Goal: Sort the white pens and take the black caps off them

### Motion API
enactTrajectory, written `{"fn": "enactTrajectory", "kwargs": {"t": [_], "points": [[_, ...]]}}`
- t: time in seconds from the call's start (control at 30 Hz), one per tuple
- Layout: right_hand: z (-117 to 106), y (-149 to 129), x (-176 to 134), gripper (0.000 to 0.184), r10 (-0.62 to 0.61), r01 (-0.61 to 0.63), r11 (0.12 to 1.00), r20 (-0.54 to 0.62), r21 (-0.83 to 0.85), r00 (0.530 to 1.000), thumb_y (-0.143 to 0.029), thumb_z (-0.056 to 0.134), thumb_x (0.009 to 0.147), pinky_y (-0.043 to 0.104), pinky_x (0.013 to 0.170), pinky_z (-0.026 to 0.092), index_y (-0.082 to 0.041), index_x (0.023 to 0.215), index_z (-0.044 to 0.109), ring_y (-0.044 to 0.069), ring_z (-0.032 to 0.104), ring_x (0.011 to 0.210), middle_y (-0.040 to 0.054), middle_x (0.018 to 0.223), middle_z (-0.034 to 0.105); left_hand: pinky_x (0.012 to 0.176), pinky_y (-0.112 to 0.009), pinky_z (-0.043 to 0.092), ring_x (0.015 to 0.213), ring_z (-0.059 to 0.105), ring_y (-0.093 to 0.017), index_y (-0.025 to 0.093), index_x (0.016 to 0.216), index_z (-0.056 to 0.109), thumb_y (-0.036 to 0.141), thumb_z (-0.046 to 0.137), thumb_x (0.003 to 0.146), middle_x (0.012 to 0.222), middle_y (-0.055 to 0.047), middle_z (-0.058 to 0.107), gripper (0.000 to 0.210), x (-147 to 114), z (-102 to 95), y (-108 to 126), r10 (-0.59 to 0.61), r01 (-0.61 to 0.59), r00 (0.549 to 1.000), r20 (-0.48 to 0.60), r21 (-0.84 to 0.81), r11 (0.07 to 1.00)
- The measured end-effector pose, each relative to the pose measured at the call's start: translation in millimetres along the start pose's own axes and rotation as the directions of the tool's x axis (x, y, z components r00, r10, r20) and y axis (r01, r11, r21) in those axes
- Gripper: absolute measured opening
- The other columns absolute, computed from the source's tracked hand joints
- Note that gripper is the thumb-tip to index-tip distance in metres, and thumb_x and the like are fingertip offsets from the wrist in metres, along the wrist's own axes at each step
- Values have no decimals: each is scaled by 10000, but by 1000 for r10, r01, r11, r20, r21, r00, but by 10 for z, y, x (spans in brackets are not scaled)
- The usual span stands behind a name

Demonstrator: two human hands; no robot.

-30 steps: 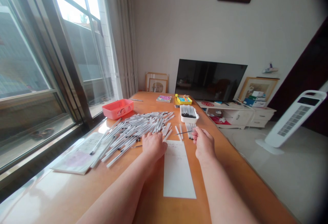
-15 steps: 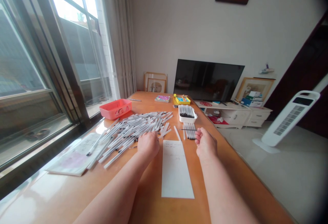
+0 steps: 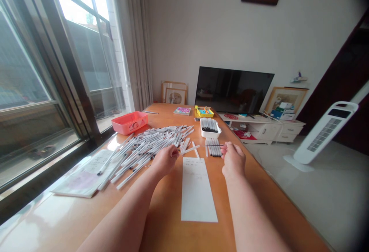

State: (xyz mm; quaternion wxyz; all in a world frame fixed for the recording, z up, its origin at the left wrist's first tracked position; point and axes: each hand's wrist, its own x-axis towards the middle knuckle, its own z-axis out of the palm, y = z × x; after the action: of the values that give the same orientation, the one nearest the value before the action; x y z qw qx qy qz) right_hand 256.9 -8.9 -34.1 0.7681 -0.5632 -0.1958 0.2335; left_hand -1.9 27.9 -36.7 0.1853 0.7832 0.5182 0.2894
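- As read from the written sheet (image 3: 198,198) on the counter (image 3: 164,221), with twelve o'clock pointing away from the person, the right hand (image 3: 233,158) lay at two o'clock, its thumb and fingers pinched on a thin dark rod (image 3: 211,145).
- At ten o'clock, the left hand (image 3: 165,160) was narrowed, its fingers curled just beside the near end of a loose barrel (image 3: 190,150); whether it gripped that barrel could not be told.
- Apparently done: at one o'clock, a row of pen barrels (image 3: 213,150) lay side by side, dark ends toward the person.
- Likewise in order: beyond the row, just past twelve o'clock, a white box (image 3: 211,136) held a packed batch (image 3: 209,124) of similar barrels.
- Apparently left: between ten and eleven o'clock, a scattered heap (image 3: 155,140), partly overlapping a booklet (image 3: 77,182), far outnumbered the row, so the work was judged only partway along.
- Also unaligned: at twelve o'clock, the loose barrel crossed a second barrel (image 3: 197,154) near the sheet's far edge.
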Motion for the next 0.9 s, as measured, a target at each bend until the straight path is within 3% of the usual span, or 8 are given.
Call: {"fn": "enactTrajectory", "kwargs": {"t": [0.9], "points": [[2, -40, -25, 236, -22, 22, 1000, 25, -4, 999, -383, 705, 765, 234, 529, 448, -174, 873, 708, 134, 573, 622, 17, 709, 678, 635, -254, 361, 700, 540, -155, 205, 820, 630, 288, 528, 869, 785, -12, 662, 141, -31, -75, 79, 105, -102, 992, 76, -48, 994]]}}
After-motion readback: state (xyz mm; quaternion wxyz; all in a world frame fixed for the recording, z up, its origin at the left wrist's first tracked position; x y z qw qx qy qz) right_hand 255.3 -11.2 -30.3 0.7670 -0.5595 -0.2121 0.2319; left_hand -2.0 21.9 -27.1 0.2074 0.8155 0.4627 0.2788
